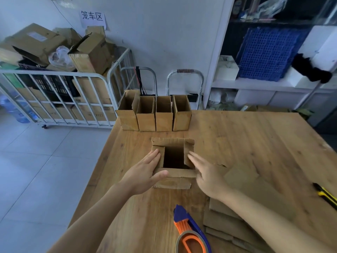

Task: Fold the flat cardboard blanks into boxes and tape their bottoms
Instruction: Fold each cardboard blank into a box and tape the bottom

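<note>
Centre frame: left hand (145, 170) and right hand (206, 172), fingers straight and gripping nothing, press the box (173, 141) flaps inward, apparently to square it for taping. The dispenser (189, 232) lies bottom centre.

The open box (173, 141) and finished boxes (145, 122) are plain brown cardboard; the wooden table (255, 143) is tan, grain-streaked. The tape dispenser (179, 214) is blue and orange, the utility knife (325, 195) yellow and black.
</note>
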